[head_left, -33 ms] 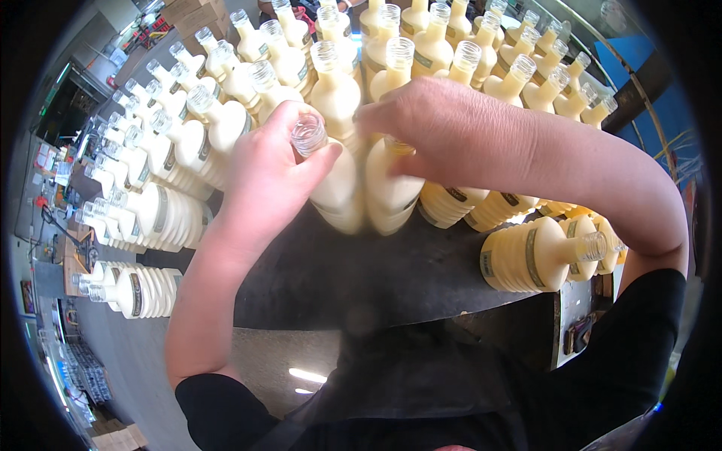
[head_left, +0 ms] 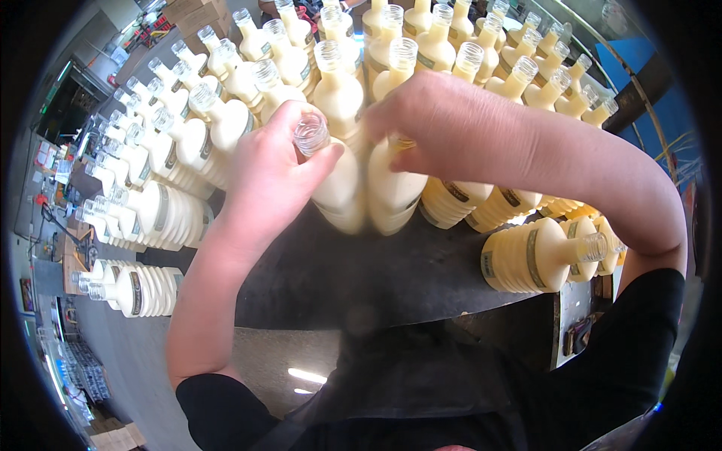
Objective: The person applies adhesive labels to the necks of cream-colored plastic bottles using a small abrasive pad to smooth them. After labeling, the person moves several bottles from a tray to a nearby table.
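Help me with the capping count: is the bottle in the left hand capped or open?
Open. The bottle in the left hand shows a bare threaded neck with no cap on it.

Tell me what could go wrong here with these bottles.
The bottles stand uncapped and packed tight, so a nudge from either forearm might topple several and spill. The left hand grips one bottle near the table edge, where it could slip off. The right hand hides its bottle, so that grip is uncertain.

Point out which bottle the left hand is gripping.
The left hand grips the cream bottle at the table's near edge, its clear open neck poking above the thumb. The neighbouring bottle sits under the right hand.
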Motion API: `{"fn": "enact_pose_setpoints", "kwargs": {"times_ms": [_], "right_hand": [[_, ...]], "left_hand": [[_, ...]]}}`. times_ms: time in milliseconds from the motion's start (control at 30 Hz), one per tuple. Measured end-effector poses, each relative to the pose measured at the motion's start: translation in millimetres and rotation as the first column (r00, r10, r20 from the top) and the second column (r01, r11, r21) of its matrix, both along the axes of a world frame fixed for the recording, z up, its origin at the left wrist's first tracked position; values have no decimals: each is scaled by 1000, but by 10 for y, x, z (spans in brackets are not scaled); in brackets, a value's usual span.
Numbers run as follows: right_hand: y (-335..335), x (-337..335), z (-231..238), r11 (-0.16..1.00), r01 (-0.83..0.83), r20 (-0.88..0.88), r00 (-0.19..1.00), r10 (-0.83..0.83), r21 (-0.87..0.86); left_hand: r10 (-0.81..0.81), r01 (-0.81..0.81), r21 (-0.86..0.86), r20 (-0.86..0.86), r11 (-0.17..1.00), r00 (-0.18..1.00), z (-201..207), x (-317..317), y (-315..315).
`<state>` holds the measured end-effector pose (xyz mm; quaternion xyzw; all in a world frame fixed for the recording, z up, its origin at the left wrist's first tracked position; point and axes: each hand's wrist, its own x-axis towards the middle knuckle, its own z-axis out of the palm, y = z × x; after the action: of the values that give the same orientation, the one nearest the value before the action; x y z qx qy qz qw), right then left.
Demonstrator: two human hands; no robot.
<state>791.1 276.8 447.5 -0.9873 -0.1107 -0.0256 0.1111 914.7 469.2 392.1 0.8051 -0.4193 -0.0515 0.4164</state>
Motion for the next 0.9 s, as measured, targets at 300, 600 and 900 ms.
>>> {"fn": "enact_pose_setpoints", "kwargs": {"times_ms": [300, 600, 900], "right_hand": [[132, 30, 129, 979, 191, -154, 968, -200, -75], [67, -143, 249, 996, -14, 94, 995, 22, -83], [-465, -1331, 889, 910, 165, 337, 941, -30, -379]], "left_hand": [[-87, 90, -14, 137, 996, 987, -33, 53, 5], [-88, 88, 12, 47, 996, 995, 68, 58, 49], [-29, 46, -191, 91, 981, 995, -251, 87, 142]]}}
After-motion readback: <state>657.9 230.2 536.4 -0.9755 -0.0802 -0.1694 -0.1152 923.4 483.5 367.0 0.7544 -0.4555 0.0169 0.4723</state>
